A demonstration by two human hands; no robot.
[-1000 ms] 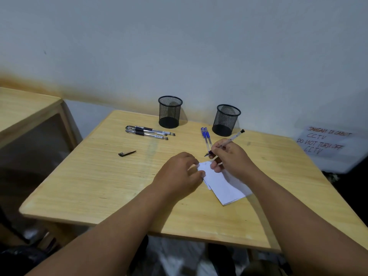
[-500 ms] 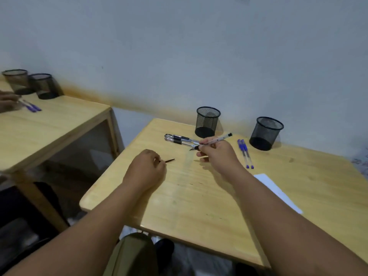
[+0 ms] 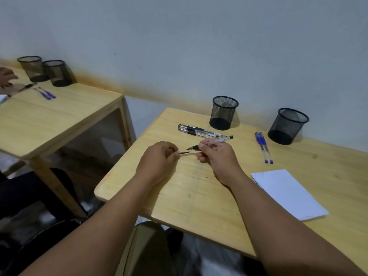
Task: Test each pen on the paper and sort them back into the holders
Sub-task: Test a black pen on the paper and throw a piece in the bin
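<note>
Right hand [image 3: 217, 156] grips the uncapped pen [image 3: 211, 143] above the worktop [image 3: 179, 196], tip aimed left. Left hand [image 3: 159, 160] pinches the black cap [image 3: 184, 152], open end facing the tip, the two just apart. Behind them lie black pens [image 3: 199, 131], looks like two, near the left holder [image 3: 224, 112]. Two blue pens [image 3: 263, 147] rest beside the right holder [image 3: 287, 126]. The paper [image 3: 288, 193] lies at right, well apart from both hands.

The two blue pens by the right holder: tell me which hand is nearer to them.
Right. The right hand, gripping an uncapped pen, is just left of the blue pens; the left hand, pinching the cap, lies farther left.
</note>
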